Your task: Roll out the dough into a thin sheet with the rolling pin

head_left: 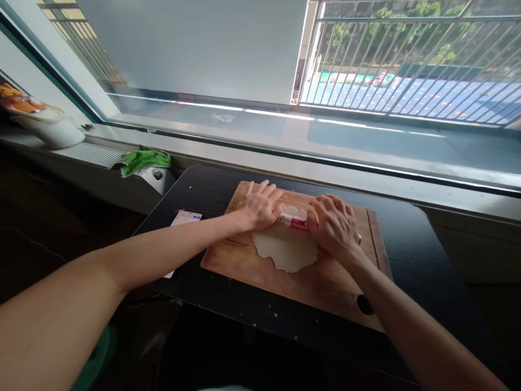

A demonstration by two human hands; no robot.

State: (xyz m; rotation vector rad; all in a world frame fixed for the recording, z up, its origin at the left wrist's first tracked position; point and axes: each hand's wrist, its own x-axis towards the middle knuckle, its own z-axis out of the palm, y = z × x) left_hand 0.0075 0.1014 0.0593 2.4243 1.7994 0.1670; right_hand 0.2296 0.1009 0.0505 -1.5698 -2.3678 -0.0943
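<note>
A flat, uneven sheet of dough [285, 251] lies on a wooden board [260, 274]. Across its far part rests a roller [298, 223] with a clear and red-and-white wrap; only its middle shows between my hands. My left hand [260, 206] presses on the roller's left end, palm down, fingers stretched forward and spread. Over the right end my right hand [337, 224] is bent, its fingers curved round the roller and a ring on one finger. Both ends of the roller are hidden under my hands.
The board sits on a black table [195, 190] dotted with small crumbs. A phone [185, 218] lies to the left, partly under my left forearm. Beyond are a window sill [285, 142], a green cloth [144, 159] and a white pot [52, 127]. A dark round hole [364, 304] marks the board's near right corner.
</note>
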